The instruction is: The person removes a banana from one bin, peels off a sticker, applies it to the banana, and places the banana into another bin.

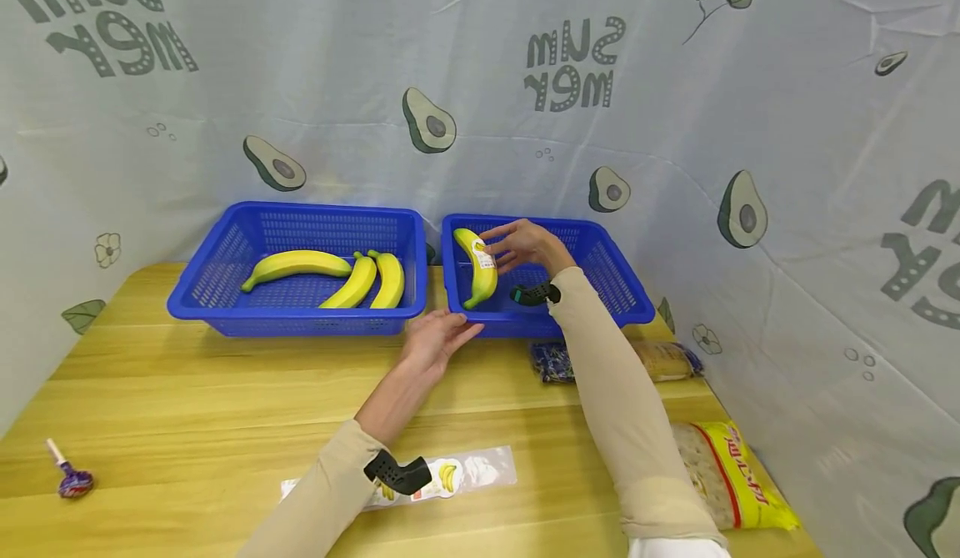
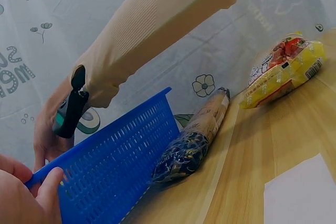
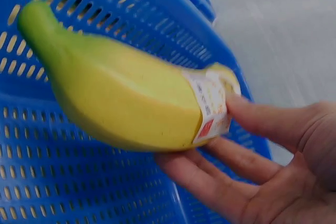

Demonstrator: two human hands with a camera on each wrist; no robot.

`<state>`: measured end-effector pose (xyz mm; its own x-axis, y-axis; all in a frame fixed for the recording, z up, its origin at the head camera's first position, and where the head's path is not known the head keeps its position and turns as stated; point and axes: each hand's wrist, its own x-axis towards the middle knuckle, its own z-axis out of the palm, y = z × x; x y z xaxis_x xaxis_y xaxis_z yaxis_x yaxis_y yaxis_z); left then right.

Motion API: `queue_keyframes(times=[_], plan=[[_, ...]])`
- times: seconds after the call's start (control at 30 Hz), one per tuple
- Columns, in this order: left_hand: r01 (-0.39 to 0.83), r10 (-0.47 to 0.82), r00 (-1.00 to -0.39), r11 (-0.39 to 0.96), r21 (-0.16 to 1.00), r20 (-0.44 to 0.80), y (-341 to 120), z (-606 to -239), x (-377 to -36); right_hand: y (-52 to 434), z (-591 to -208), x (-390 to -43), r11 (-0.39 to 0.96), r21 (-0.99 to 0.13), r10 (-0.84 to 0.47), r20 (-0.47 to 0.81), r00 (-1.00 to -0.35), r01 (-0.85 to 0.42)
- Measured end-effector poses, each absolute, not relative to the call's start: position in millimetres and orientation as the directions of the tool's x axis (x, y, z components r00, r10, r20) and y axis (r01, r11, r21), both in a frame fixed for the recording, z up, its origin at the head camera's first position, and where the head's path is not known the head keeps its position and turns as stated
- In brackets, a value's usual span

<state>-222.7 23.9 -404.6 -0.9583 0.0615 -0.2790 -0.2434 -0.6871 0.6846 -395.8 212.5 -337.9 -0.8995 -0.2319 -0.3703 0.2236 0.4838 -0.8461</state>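
Observation:
Inside the right blue basket (image 1: 615, 287), my right hand (image 1: 527, 245) holds a banana (image 1: 483, 281) between thumb and fingers. The right wrist view shows the thumb on a white sticker (image 3: 210, 103) wrapped on the banana, with fingertips under its side. The banana's green stem end points away from that hand. My left hand (image 1: 431, 343) pinches the front rim of this basket near its left corner, thumb outside, as the left wrist view shows. To the left, another blue basket (image 1: 262, 324) contains three bananas (image 1: 300, 264).
Packaged spaghetti (image 2: 184, 153) lies before the right basket, partly behind my right forearm. A yellow food bag (image 1: 738, 475) is at the table's right edge. A banana sticker strip (image 1: 487, 466) lies in front, partly under my left forearm. A lollipop (image 1: 75, 481) lies far left.

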Motion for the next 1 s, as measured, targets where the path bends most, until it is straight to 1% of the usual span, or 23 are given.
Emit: queue_keyframes(times=[0.27, 0.53, 1.0], plan=[[-0.254, 0.071, -0.957, -0.679, 0.689, -0.283, 23.4, -405.0, -221.2, 204.3, -344.9, -394.8, 0.526, -0.804, -0.187, -0.429, -0.884, 0.278], [-0.257, 0.068, -0.955, -0.680, 0.687, -0.290, 25.1, -405.4, -222.3, 205.0, -351.1, -396.0, 0.574, -0.757, -0.207, -0.502, -0.840, 0.311], [-0.251, 0.072, -0.957, -0.686, 0.683, -0.279, 25.0, -407.2, -223.4, 208.7, -358.8, -397.9, 0.662, -0.710, -0.272, -0.526, -0.806, 0.239]])
